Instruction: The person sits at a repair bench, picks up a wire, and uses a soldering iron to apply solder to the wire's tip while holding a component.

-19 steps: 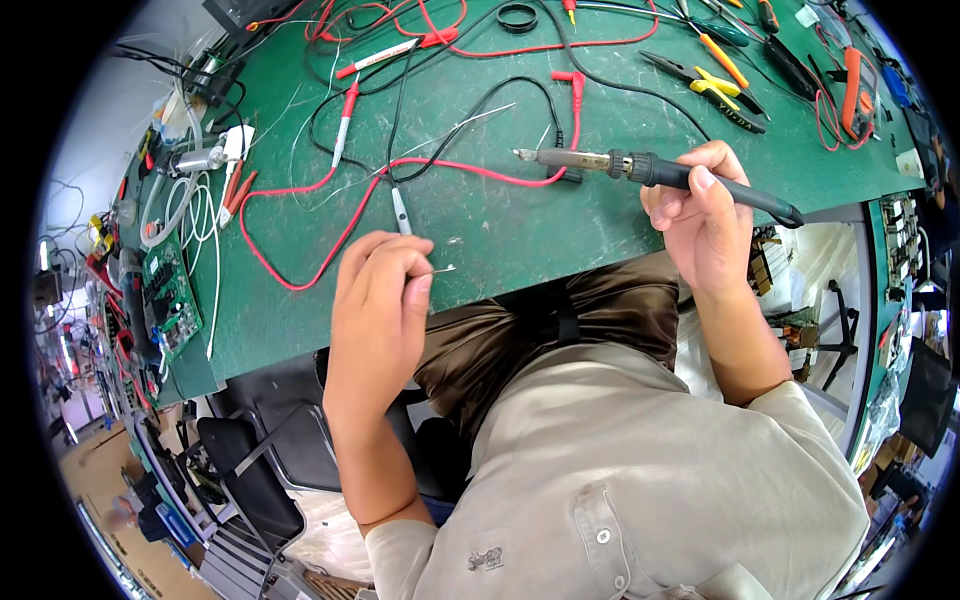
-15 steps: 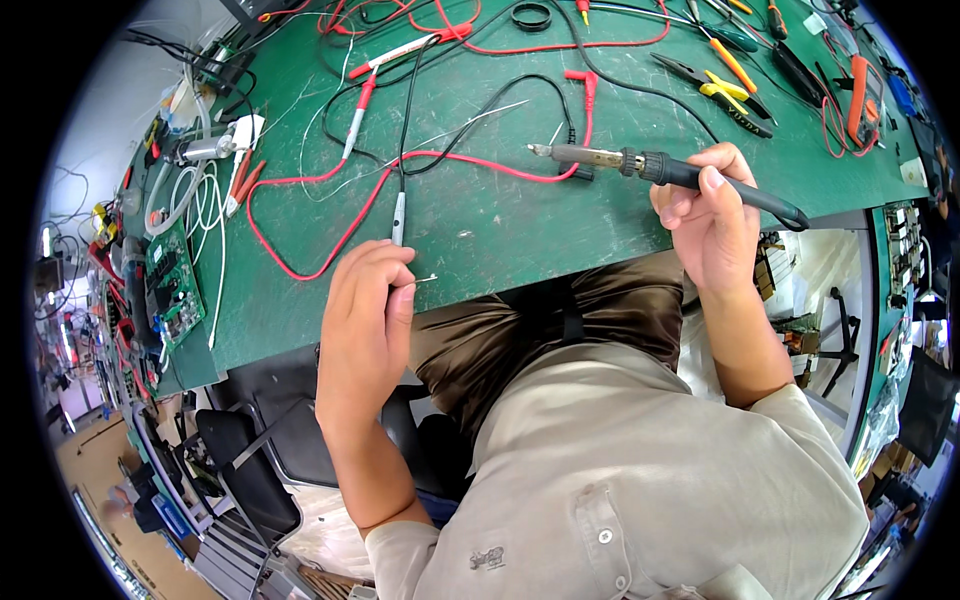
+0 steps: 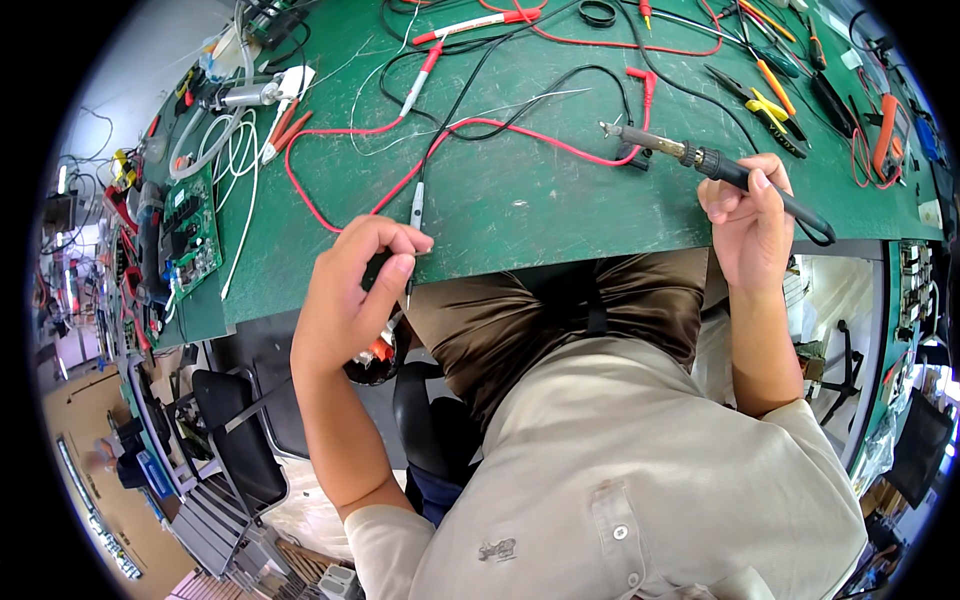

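Observation:
A soldering iron (image 3: 715, 163) with a black handle lies across my right hand (image 3: 752, 215), gripped between thumb and fingers. Its metal tip points left, above the green bench. My left hand (image 3: 352, 290) hovers at the bench's front edge, fingers curled and thumb close to them. A tiny light bit shows by the fingertips, too small to name. Beside those fingers is a grey test probe (image 3: 417, 205) on a black lead; its thin tip shows below them. Whether the hand grips the probe, I cannot tell. A red lead (image 3: 490, 124) curves across the bench beyond both hands.
Pliers with yellow-black handles (image 3: 770, 112) and an orange-cased meter (image 3: 885, 135) are at the right. A red-and-white pen (image 3: 475, 26) lies at the back. At left are a green circuit board (image 3: 192, 235) and coiled white cable (image 3: 232, 150). A black chair (image 3: 235, 435) stands below.
The whole view has shifted, moving the bench rightward in the picture. My left hand has moved left relative to the probe, whose tip now shows below its fingers. The soldering iron stays in my right hand.

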